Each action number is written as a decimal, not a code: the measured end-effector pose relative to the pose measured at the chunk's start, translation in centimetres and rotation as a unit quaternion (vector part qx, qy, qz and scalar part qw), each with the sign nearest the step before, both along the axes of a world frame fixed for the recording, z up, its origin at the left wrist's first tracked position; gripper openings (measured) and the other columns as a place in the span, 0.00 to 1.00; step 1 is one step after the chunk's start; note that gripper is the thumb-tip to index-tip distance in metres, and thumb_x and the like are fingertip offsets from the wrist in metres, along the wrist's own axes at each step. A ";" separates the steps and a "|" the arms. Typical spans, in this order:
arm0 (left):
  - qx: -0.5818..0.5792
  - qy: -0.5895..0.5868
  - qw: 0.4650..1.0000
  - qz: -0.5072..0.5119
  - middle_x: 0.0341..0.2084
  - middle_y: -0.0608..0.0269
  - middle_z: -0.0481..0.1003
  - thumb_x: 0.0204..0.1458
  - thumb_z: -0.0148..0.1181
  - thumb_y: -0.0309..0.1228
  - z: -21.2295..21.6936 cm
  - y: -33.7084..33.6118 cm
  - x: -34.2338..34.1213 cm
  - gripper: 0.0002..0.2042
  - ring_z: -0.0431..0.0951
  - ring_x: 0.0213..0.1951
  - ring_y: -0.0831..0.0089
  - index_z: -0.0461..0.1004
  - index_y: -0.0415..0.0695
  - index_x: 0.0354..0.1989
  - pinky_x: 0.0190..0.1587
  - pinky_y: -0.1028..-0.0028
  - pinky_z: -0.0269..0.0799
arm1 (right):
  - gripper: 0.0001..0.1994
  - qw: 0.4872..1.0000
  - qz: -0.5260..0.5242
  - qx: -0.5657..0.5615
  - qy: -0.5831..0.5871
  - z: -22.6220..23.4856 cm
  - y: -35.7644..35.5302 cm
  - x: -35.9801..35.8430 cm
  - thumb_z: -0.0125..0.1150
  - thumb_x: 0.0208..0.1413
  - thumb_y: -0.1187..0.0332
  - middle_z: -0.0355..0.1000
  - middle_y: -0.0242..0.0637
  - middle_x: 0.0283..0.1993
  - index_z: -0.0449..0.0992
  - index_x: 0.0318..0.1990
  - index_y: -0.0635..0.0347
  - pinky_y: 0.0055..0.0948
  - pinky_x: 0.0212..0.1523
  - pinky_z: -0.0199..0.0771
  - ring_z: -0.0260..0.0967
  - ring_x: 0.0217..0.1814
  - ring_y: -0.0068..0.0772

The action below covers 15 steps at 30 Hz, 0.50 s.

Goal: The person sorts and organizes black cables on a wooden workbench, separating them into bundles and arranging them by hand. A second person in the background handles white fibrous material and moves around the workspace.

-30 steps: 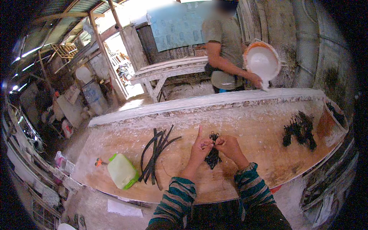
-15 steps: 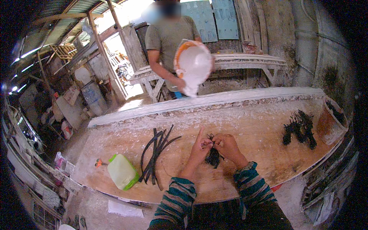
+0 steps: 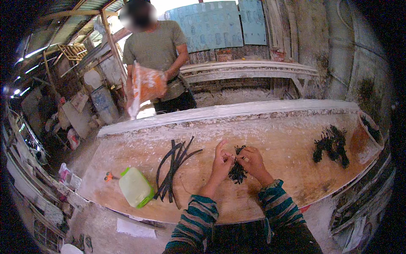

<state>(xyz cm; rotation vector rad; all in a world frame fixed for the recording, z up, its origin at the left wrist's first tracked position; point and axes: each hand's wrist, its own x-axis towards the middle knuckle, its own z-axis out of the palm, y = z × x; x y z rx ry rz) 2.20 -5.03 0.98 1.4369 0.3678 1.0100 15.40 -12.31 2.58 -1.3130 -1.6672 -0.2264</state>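
Observation:
Both of my hands meet over a small bundle of black strips (image 3: pixel 238 172) on the wooden table. My left hand (image 3: pixel 221 158) pinches at the bundle's middle, its index finger raised. Opposite it, my right hand (image 3: pixel 252 161) pinches the same spot from the other side. Frayed ends of the bundle stick out above and below my fingers; whatever fine tie may be between the fingertips is too small to make out. Several long black strips (image 3: pixel 172 169) lie crossed to the left of my hands. More tied black bundles (image 3: pixel 332 146) rest in a pile at the right.
A green-rimmed pale container (image 3: pixel 136 187) and orange-handled scissors (image 3: pixel 111 177) lie at the table's left. A clay-coloured pot (image 3: pixel 367 139) with black pieces stands at the right end. Across the white-dusted ledge (image 3: pixel 237 111), a person (image 3: pixel 156 46) holds an orange, white-smeared bucket (image 3: pixel 149 84).
The person across the table has moved left and turned the bucket, whose white inside no longer faces me. My hands stay at the bundle, with slight finger shifts.

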 end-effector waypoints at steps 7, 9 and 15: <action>0.008 0.008 0.999 0.053 0.25 0.65 0.65 0.49 0.49 0.20 -0.6 0.0 0.5 0.23 0.68 0.27 0.79 0.53 0.47 0.53 0.29 0.81 0.68 | 0.04 0.996 0.033 -0.029 0.077 1.3 -0.8 -0.7 0.58 0.43 0.70 0.69 0.41 0.29 0.70 0.26 0.59 0.38 0.37 0.66 0.67 0.34 0.46; -0.002 0.008 0.998 0.060 0.25 0.64 0.65 0.49 0.49 0.21 -0.4 -0.4 0.6 0.21 0.69 0.27 0.78 0.54 0.47 0.51 0.29 0.80 0.68 | 0.04 0.992 0.054 -0.040 0.104 0.9 -0.8 -0.2 0.58 0.44 0.70 0.70 0.41 0.31 0.71 0.27 0.59 0.37 0.39 0.66 0.67 0.36 0.45; 0.056 0.074 0.990 0.109 0.28 0.61 0.65 0.49 0.48 0.22 -1.1 -0.1 0.8 0.19 0.71 0.29 0.74 0.54 0.47 0.50 0.31 0.76 0.69 | 0.07 0.987 0.106 -0.058 0.108 0.5 -0.7 1.0 0.60 0.43 0.69 0.71 0.40 0.34 0.72 0.30 0.59 0.34 0.39 0.67 0.69 0.37 0.42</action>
